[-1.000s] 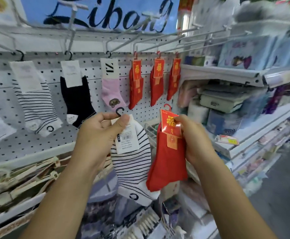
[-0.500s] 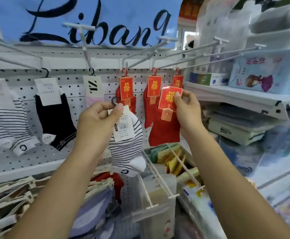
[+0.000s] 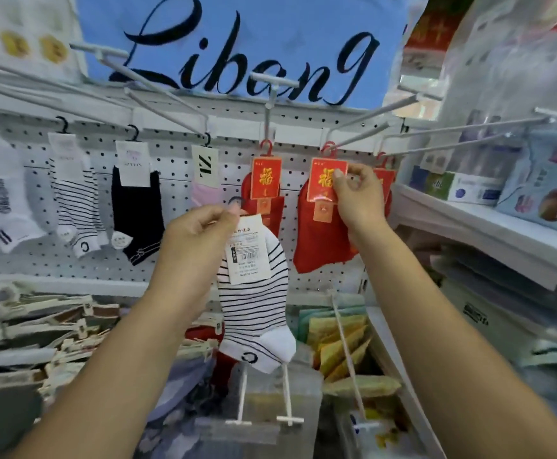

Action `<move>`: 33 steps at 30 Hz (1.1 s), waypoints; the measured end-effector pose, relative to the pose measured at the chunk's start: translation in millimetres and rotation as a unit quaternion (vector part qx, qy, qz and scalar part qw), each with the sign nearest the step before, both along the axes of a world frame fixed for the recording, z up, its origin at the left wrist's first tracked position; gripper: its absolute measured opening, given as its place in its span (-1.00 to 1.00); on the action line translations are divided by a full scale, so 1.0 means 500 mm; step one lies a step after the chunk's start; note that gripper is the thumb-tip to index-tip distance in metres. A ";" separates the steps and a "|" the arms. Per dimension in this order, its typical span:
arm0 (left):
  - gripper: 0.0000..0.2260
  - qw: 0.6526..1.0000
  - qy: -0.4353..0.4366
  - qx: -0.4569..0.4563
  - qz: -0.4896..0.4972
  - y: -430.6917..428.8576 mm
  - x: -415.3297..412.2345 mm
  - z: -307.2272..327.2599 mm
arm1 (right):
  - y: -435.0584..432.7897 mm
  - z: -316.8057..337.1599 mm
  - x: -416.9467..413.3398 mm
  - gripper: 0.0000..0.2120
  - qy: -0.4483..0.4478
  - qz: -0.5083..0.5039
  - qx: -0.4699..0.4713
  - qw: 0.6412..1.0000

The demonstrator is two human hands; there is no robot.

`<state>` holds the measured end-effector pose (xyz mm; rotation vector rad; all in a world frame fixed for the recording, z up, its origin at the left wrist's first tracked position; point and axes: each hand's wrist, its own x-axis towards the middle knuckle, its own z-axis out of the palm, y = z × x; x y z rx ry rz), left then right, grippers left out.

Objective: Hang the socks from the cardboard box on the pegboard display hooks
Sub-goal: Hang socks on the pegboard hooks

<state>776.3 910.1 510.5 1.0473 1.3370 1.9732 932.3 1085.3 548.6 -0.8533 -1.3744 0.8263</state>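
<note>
My right hand [image 3: 358, 197] pinches the red card label of a red sock [image 3: 320, 240], whose red hanger sits at a white peg hook [image 3: 360, 135] on the pegboard [image 3: 171, 154]. My left hand [image 3: 201, 233] grips the top of a white sock with black stripes [image 3: 254, 306] by its paper label, in front of the pegboard and below the hooks. Another red sock [image 3: 265, 180] hangs on the hook to the left, and a third red one shows behind my right hand. The cardboard box is out of view.
Striped, black, white and pink socks [image 3: 134, 207] hang along the pegboard's left. Long white hooks [image 3: 151, 91] jut toward me under a blue sign. Shelves with packaged goods [image 3: 469, 190] stand at right. Below are packets on pegs [image 3: 343, 346] and stacked goods.
My right hand has raised the red sock from waist height up to the peg hook. My left hand has lifted the striped sock a little, still gripping it.
</note>
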 end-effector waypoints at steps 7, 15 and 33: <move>-0.87 0.999 -0.047 -0.017 0.005 -0.021 0.012 0.005 | -0.008 -0.026 0.017 -0.66 -0.041 -0.035 -0.028 0.998; -0.85 0.993 -0.116 0.002 0.003 -0.071 -0.025 -0.006 | -0.246 -0.111 -0.027 -0.85 -0.073 0.037 0.049 0.995; -0.69 0.996 -0.085 0.007 -0.017 -0.350 -0.412 -0.011 | -0.526 -0.138 -0.481 -0.75 -0.121 0.327 0.029 0.937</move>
